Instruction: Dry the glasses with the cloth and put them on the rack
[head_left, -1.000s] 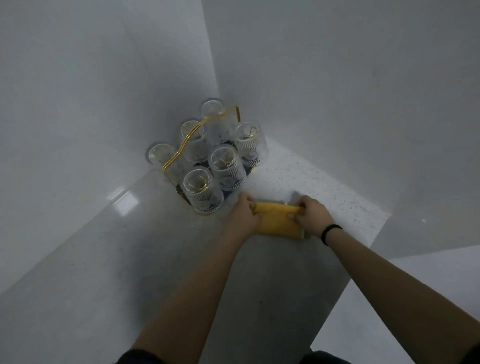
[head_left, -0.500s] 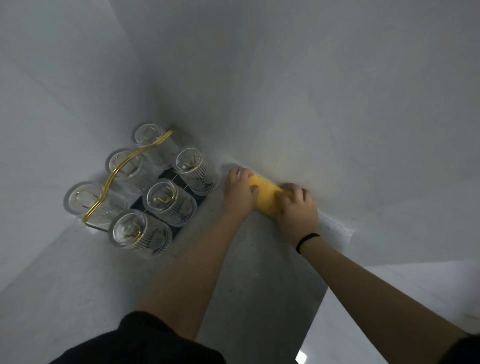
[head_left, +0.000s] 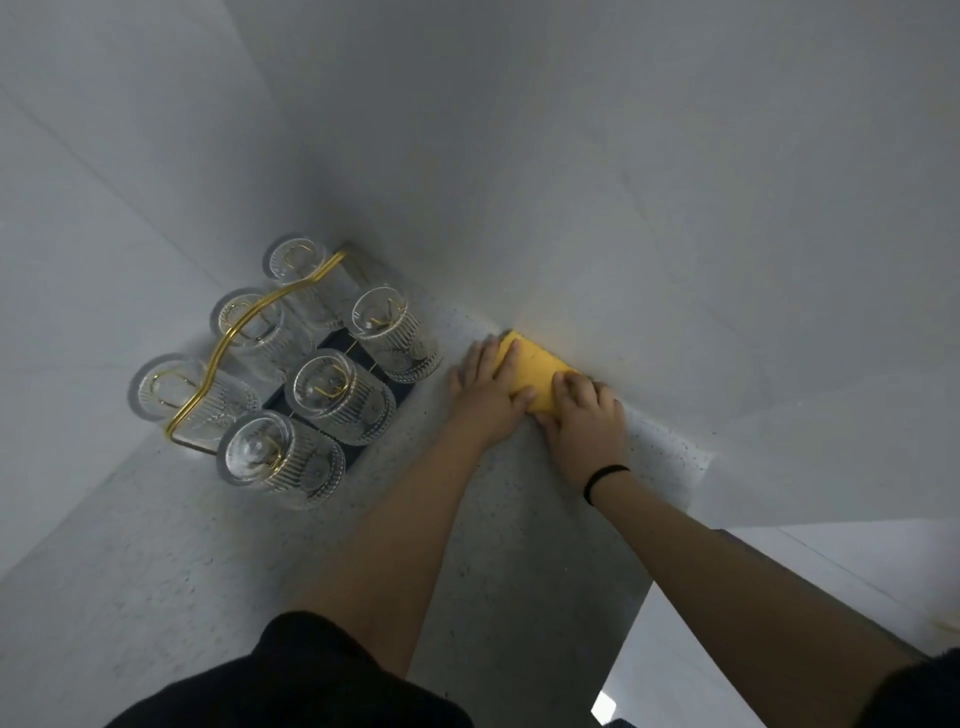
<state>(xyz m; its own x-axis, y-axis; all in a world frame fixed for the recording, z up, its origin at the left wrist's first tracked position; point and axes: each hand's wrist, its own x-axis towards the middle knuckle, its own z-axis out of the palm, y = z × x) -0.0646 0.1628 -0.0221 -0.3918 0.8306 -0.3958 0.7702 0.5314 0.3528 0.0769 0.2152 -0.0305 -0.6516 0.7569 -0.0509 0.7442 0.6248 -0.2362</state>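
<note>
A folded yellow cloth (head_left: 535, 370) lies on the speckled counter against the back wall. My left hand (head_left: 485, 392) rests flat on its left end and my right hand (head_left: 587, 418) presses on its right end. To the left, in the corner, stands a rack with a gold wire handle (head_left: 249, 322) and a dark base. Several ribbed clear glasses (head_left: 332, 397) sit upside down on its pegs. Neither hand touches a glass.
Grey walls (head_left: 623, 182) close in the counter (head_left: 208, 561) at the back and left. The counter's right edge (head_left: 660, 571) drops off beside my right forearm, which wears a black wristband (head_left: 605, 480).
The cloth has been pushed back from mid-counter to the foot of the wall, both hands on it. The view has swung, so the rack now appears further left.
</note>
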